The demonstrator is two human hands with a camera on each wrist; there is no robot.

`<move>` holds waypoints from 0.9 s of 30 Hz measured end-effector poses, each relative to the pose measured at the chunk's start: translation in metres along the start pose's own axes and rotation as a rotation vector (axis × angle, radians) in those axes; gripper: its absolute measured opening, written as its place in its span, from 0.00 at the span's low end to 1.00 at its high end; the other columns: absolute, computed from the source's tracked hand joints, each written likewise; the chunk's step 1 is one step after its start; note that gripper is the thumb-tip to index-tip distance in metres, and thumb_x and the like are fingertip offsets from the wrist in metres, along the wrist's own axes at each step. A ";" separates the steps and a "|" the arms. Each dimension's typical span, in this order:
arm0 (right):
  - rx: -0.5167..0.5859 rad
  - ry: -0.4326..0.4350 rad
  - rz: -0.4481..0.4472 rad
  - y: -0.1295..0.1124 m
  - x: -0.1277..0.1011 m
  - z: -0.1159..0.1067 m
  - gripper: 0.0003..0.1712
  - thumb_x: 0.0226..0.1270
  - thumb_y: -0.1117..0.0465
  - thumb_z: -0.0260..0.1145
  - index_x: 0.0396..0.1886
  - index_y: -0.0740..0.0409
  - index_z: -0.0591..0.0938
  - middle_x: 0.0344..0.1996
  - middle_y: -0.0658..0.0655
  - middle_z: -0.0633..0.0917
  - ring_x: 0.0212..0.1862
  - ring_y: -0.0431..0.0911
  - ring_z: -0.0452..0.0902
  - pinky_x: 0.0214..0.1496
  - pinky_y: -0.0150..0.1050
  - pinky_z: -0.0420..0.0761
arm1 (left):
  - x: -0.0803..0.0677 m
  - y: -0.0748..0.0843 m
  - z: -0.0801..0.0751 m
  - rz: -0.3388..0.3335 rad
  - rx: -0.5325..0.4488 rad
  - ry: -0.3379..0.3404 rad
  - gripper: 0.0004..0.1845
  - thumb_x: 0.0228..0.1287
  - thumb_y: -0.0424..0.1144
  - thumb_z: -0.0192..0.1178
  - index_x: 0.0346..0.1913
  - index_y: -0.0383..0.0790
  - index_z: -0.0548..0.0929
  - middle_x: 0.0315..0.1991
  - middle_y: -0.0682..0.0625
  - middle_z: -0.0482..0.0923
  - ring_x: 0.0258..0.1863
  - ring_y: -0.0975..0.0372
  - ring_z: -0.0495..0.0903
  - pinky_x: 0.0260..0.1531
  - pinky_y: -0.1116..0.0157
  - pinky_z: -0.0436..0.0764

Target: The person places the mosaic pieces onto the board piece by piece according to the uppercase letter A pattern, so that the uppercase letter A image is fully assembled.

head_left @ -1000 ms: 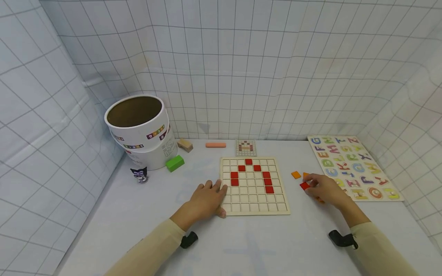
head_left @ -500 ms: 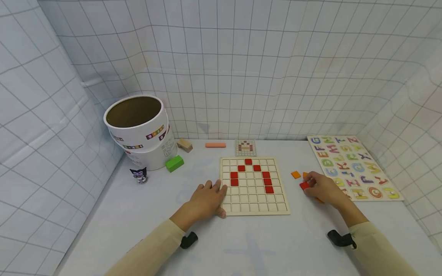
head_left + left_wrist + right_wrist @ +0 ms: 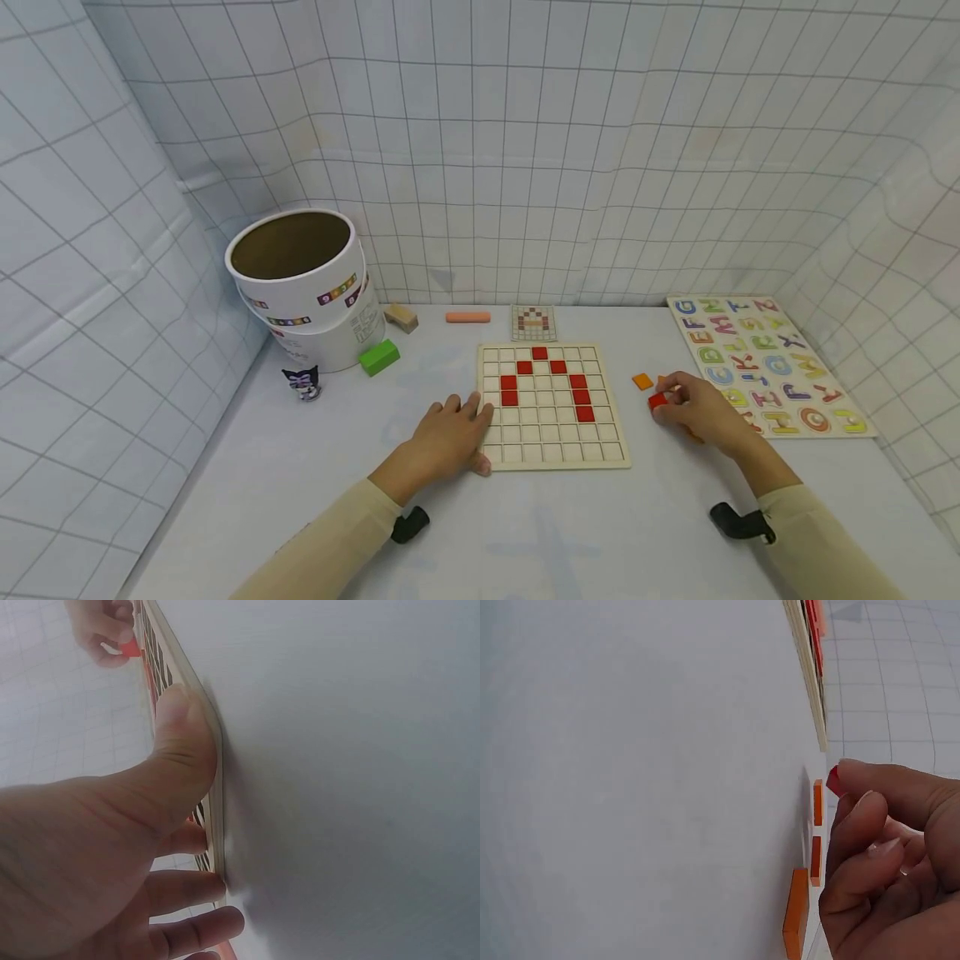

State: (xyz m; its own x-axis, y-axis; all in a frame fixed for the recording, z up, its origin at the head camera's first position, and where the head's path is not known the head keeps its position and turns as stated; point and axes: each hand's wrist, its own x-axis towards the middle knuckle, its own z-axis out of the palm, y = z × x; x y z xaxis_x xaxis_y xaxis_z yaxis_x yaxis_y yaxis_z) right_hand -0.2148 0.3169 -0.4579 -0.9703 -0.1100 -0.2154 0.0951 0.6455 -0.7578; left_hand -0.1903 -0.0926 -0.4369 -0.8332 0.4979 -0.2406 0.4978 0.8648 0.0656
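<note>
My left hand point(image 3: 448, 435) rests on the left edge of a square wooden grid board point(image 3: 551, 451). Its fingers lie relaxed along the rim; in the left wrist view the thumb point(image 3: 184, 735) touches the board's edge. Several red tiles point(image 3: 581, 397) sit in the board's cells in an arch shape. To the right of the board, my right hand point(image 3: 705, 410) pinches a red tile point(image 3: 657, 402) between thumb and fingers. The right wrist view shows that tile point(image 3: 834, 781) held off the table. Orange tiles point(image 3: 642, 381) lie close by, some partly hidden under the hand.
Behind the board lies a small pattern card point(image 3: 534, 323), with a salmon-coloured stick point(image 3: 468, 317) to its left. An alphabet board point(image 3: 780, 367) is at the right. A white bucket point(image 3: 307, 304), a green block point(image 3: 379, 357), a wooden block point(image 3: 401, 317) and a small figurine point(image 3: 303, 383) stand left.
The red tile in my right hand has shifted slightly left and now looks tilted up. My left hand stays at the board's edge.
</note>
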 end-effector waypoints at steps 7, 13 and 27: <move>0.356 -0.049 0.014 -0.020 0.007 0.017 0.25 0.70 0.59 0.69 0.61 0.62 0.71 0.30 0.57 0.82 0.28 0.43 0.76 0.28 0.34 0.74 | 0.000 0.000 0.001 -0.005 -0.004 0.002 0.49 0.55 0.62 0.69 0.77 0.43 0.67 0.77 0.40 0.62 0.66 0.47 0.68 0.61 0.47 0.70; 0.538 -0.177 -0.017 -0.060 0.020 0.065 0.25 0.70 0.62 0.69 0.61 0.64 0.70 0.33 0.56 0.85 0.28 0.42 0.78 0.27 0.31 0.74 | 0.001 0.000 0.002 0.000 0.004 0.012 0.50 0.54 0.62 0.70 0.77 0.43 0.68 0.77 0.40 0.62 0.66 0.47 0.69 0.60 0.47 0.71; 0.092 -0.237 -0.152 -0.125 0.037 0.145 0.13 0.65 0.65 0.70 0.48 0.57 0.80 0.25 0.54 0.80 0.20 0.43 0.74 0.25 0.35 0.75 | 0.002 -0.001 0.002 -0.002 -0.001 -0.001 0.50 0.54 0.63 0.70 0.76 0.43 0.68 0.77 0.40 0.63 0.66 0.46 0.69 0.61 0.47 0.71</move>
State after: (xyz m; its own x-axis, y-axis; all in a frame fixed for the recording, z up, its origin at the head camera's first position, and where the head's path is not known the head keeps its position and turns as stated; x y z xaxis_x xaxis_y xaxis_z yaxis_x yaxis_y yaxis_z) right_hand -0.2304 0.1226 -0.4609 -0.8968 -0.3811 -0.2248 -0.0175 0.5381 -0.8427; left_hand -0.1923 -0.0925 -0.4396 -0.8340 0.4960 -0.2416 0.4958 0.8659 0.0661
